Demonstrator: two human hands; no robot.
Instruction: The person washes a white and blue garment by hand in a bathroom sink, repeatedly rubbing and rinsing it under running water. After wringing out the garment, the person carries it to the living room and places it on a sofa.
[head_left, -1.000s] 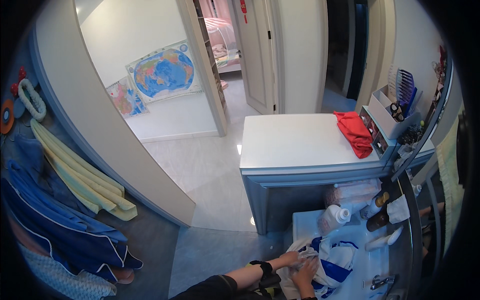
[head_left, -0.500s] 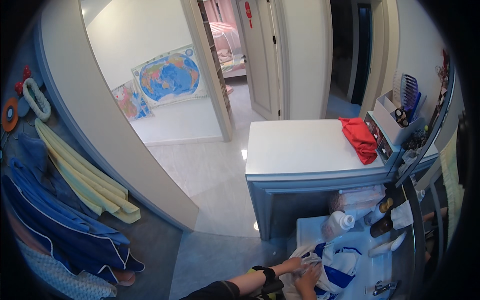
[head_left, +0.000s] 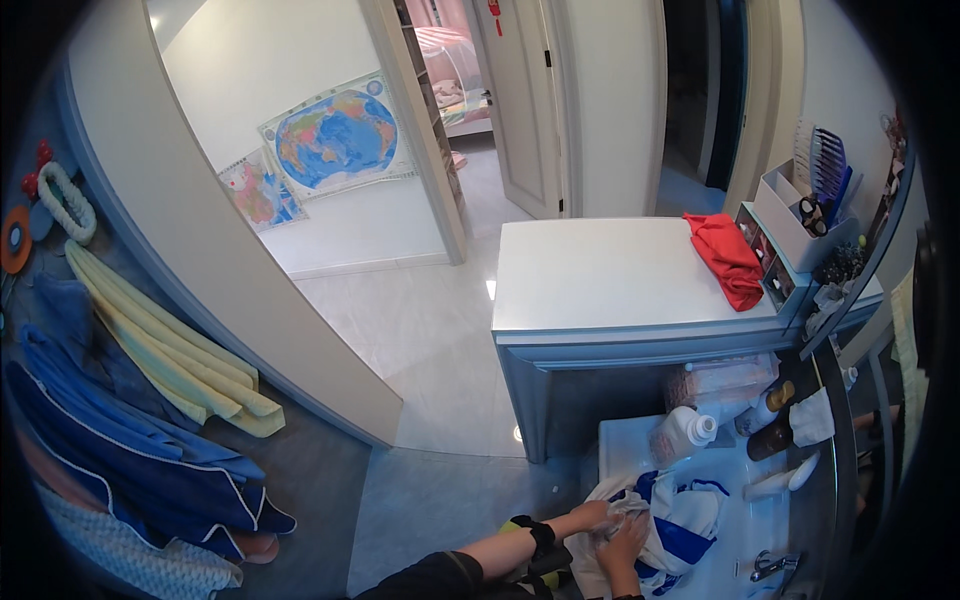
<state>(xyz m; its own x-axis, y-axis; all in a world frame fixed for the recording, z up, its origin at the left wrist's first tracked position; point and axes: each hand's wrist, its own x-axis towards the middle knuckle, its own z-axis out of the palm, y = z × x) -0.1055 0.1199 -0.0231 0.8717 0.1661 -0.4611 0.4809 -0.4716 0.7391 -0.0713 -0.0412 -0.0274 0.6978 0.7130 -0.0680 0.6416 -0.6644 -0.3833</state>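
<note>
A white garment with blue panels (head_left: 683,541) lies bunched in the white washbasin (head_left: 738,500). At its left end my left hand (head_left: 590,517) is closed on a gathered part of the fabric. My right hand (head_left: 624,546) comes up from the lower edge, its fingers bent onto the same wet-looking bunch, so both hands are close together. Part of the left hand's fingers is hidden by the cloth. Around my left wrist sits a black band (head_left: 541,539).
Behind the garment stands a white bottle (head_left: 682,436), with a brown bottle (head_left: 770,438) and a white tube (head_left: 780,481) to its right. The metal faucet (head_left: 772,566) is at lower right. A white-topped cabinet (head_left: 590,275) carries a red cloth (head_left: 725,260). Towels (head_left: 170,340) hang at left.
The view has tilted slightly, so most things sit a little differently in the picture. My hands have shifted slightly against each other, still on the bunched garment.
</note>
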